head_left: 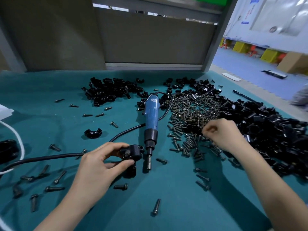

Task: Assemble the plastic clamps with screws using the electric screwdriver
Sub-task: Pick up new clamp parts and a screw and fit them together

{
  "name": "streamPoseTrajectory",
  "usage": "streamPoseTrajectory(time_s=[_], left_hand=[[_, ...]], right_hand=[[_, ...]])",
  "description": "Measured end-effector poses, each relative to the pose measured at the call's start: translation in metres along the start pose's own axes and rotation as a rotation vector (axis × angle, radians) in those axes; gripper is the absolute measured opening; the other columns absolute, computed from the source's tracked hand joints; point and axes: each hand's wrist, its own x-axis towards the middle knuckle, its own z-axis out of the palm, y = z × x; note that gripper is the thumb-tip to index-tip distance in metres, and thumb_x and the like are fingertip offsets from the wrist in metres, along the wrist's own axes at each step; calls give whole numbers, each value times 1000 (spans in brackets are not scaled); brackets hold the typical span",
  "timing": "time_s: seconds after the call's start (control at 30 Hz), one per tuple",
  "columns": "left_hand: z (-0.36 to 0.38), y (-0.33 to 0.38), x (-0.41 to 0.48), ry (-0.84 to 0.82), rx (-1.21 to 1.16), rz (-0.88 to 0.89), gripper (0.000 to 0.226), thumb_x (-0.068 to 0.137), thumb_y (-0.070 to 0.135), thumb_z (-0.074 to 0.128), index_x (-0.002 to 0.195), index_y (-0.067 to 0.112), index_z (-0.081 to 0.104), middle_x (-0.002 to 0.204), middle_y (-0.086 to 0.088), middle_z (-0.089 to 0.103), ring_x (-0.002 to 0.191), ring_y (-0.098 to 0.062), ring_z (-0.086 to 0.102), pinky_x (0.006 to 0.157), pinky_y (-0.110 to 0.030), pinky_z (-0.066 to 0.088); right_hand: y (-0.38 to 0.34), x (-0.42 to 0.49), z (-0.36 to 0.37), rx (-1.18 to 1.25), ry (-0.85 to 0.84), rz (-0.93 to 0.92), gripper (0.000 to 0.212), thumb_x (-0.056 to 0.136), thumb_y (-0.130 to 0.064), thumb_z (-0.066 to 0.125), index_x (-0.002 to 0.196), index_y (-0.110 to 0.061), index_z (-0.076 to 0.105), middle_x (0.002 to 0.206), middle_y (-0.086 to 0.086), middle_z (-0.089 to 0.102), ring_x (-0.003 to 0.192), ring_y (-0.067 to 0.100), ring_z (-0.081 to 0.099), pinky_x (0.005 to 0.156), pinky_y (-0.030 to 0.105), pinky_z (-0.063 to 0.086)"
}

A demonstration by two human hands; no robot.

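Nearest to me, a loose screw [156,207] lies by the table's near edge, between my two forearms. Teal cloth covers the table [175,189]. Beyond its far edge stands a grey partition [150,40]. Past the far right corner the room opens onto a blue floor [241,64] with yellow bins [241,47] and a cardboard box [295,62].

I count one electric screwdriver [150,117], one heap of screws [191,114] and two heaps of black clamp parts: a far heap [110,90] by the far edge and a right heap [266,130] along the right edge. One half-clamp [93,133] lies alone left of the screwdriver. The scattered screws are too many to count.

My left hand [100,164] grips one black clamp [133,153] near the middle of the table, thumb on its near side and fingers curled over its far side. The clamp's long axis runs left to right. One screw head [128,152] in its top face is turned up toward me, and one open hole [141,147] sits at its far right corner.

The screwdriver, blue with a black collar, lies flat with its long axis running from far edge to near edge. Its bit [148,162] points at the near edge, just right of the clamp. Its black cable [50,158] runs off toward the left edge.

My right hand [223,134] is at the near side of the screw heap, fingers curled in; I cannot tell whether they pinch a screw.
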Motion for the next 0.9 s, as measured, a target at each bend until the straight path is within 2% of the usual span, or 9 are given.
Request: streamPoseTrajectory(time_s=[0.1,0.27,0.43,0.5,0.6,0.63,0.73,0.9], left_hand=[[0,0,-1,5,9,-9,38,66,5,81,83,38,73,86,21,70,75,2,68,66,-3,49],[1,0,-1,20,11,-18,45,66,6,81,87,45,70,87,19,71,73,0,69,65,-3,48],[2,0,-1,12,-34,-37,33,63,12,80,83,37,75,86,18,72,74,0,69,66,-3,49],[1,1,-1,2,-26,-35,35,64,6,81,84,34,74,87,17,72,75,-2,69,66,-3,49],[1,3,-1,-5,-38,-27,30,60,16,77,86,30,73,88,17,71,77,-3,69,67,-4,50],[1,3,-1,-5,-46,-28,29,60,17,77,87,29,73,88,16,71,77,-4,69,68,-5,50],[1,1,-1,0,-51,-35,33,63,11,79,84,34,74,86,17,71,76,-6,70,67,-6,52],[0,0,0,-11,-63,-44,36,59,22,76,88,43,72,88,16,71,76,-8,70,68,-9,53]], right_hand=[[14,-2,5,-29,-13,44,19,91,-9,65,77,-22,66,77,-2,67,60,8,58,66,25,49],[19,5,0,8,75,62,17,91,-4,63,84,-18,70,81,2,67,63,10,60,62,22,46],[17,29,-35,-51,205,-15,18,90,0,62,88,-16,71,81,-1,63,68,6,54,74,24,44],[14,40,-44,-73,127,-51,16,90,-3,64,87,-17,72,80,-2,65,68,6,54,73,22,44],[7,50,-37,-97,-57,-161,10,87,-10,69,88,-19,74,78,-11,65,70,3,59,63,14,43],[6,52,-31,-118,-88,-195,10,87,-11,70,90,-19,75,79,-11,66,72,3,61,66,13,44],[8,59,-16,-173,-78,-221,12,87,-4,68,92,-13,74,84,-5,65,81,10,61,78,18,44],[18,57,-6,-208,-58,-284,17,85,-3,69,86,-20,70,87,-7,63,80,7,57,77,18,42]])
